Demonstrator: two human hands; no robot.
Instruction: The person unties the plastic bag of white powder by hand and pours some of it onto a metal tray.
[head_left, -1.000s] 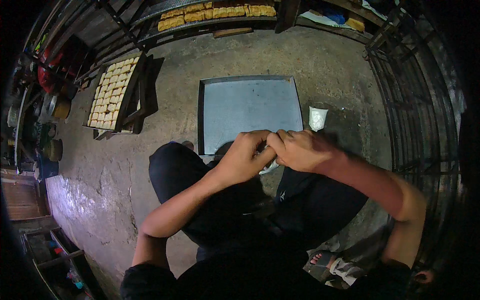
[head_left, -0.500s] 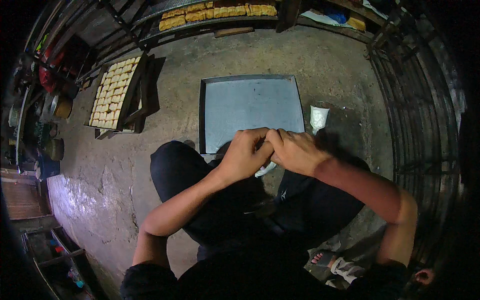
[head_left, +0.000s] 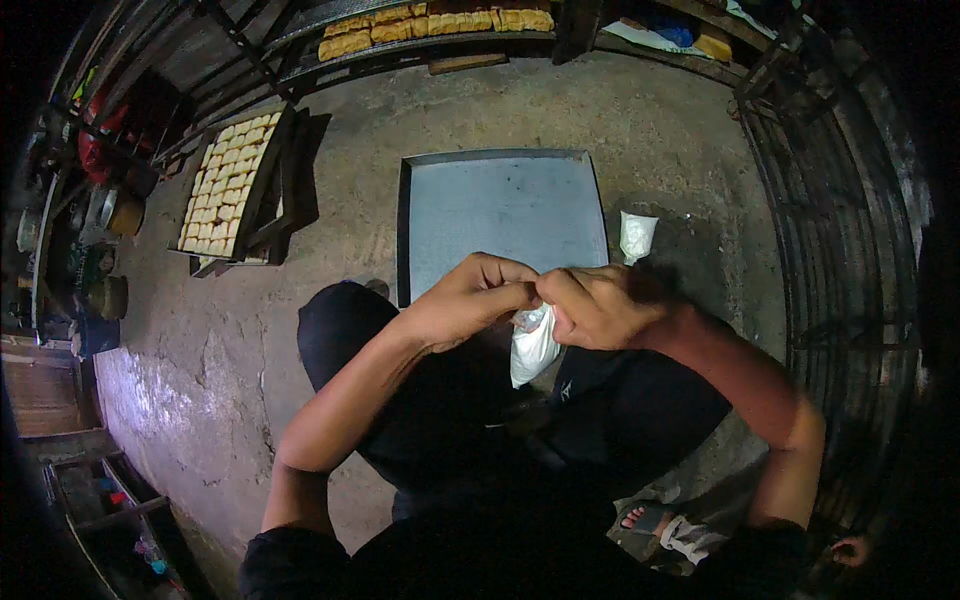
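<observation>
Between my hands hangs a clear plastic bag (head_left: 534,348) with white filling, its bulging pointed end downward. Fingers of my left hand (head_left: 478,302) pinch the bag's gathered top. My right hand (head_left: 603,307) is closed on the same top, right against the left one. The pinched plastic itself is mostly hidden by my fingers. Beyond my hands a shallow rectangular metal tray (head_left: 505,220) with a greyish inner surface lies on the floor. To the right of the tray stands a second plastic bag (head_left: 638,236) with white filling.
At the left, a tray of pale bread rolls (head_left: 230,190) rests tilted on a wooden stand. Browned loaves (head_left: 440,28) fill a rack shelf at the back. A dark slatted rack (head_left: 840,240) lines the right side. Another person's sandalled foot (head_left: 645,518) is at lower right.
The filled bag, mostly hidden before, now hangs in plain view below my hands. My left wrist has turned and my right hand has shifted slightly right.
</observation>
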